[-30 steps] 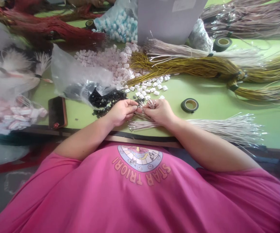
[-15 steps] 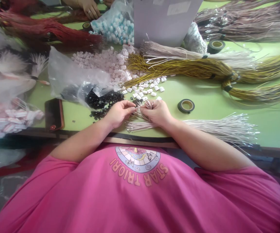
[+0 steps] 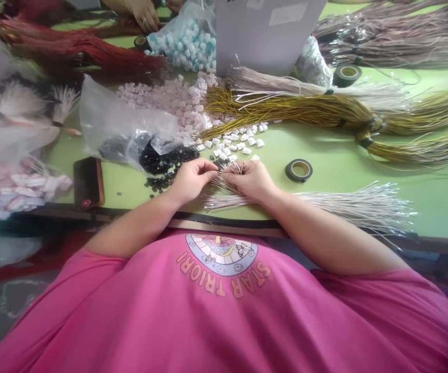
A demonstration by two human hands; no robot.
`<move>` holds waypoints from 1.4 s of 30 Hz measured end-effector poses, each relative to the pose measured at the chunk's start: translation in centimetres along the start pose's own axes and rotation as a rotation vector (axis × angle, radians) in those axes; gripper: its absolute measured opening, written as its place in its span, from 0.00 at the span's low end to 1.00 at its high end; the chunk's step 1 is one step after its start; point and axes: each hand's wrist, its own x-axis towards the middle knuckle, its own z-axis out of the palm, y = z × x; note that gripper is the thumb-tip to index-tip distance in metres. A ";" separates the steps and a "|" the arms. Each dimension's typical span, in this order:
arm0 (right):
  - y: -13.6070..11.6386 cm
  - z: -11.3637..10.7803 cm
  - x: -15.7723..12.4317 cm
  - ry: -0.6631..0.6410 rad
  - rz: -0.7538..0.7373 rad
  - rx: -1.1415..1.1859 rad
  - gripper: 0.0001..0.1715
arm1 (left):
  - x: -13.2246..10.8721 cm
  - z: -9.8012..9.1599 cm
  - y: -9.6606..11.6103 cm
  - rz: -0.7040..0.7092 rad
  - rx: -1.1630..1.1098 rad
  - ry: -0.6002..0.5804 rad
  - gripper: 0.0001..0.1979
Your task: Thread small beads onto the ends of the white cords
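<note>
Both of my hands meet at the near edge of a green table (image 3: 325,166). My right hand (image 3: 252,179) is closed round a small bunch of pale cords (image 3: 233,169) whose metal-tipped ends fan out above its fingers. My left hand (image 3: 193,178) pinches at the tips of that bunch with thumb and forefinger; what it pinches is too small to name. A long bundle of the same pale cords (image 3: 348,203) lies flat under my right wrist and runs off to the right. Small white square pieces (image 3: 235,142) lie scattered just beyond my fingers.
A roll of dark tape (image 3: 298,169) sits right of my hands, a phone (image 3: 88,182) to the left. A clear bag (image 3: 126,127), black pieces (image 3: 165,159), pink pieces (image 3: 173,98), gold cord bundles (image 3: 325,111), a grey box (image 3: 266,31) and another person's hand (image 3: 144,13) lie beyond.
My hands stay together on the cord bunch with only slight finger movement. The view has shifted a little, and another person's hand has come into sight at the far edge.
</note>
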 end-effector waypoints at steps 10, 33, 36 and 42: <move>-0.2 -0.5 0.4 -0.057 0.169 0.152 0.11 | 0.0 -2.4 -0.2 -0.034 -0.289 -0.078 0.09; -0.4 -0.7 0.2 -0.133 0.038 -0.079 0.06 | -0.2 -0.8 -0.3 -0.118 -0.436 -0.240 0.14; -0.6 -0.7 0.1 -0.151 0.027 -0.065 0.06 | -0.1 -0.8 -0.1 -0.183 -0.513 -0.288 0.14; -0.7 -0.6 0.0 -0.138 -0.026 -0.178 0.09 | 0.1 -0.6 -0.1 -0.236 -0.586 -0.289 0.14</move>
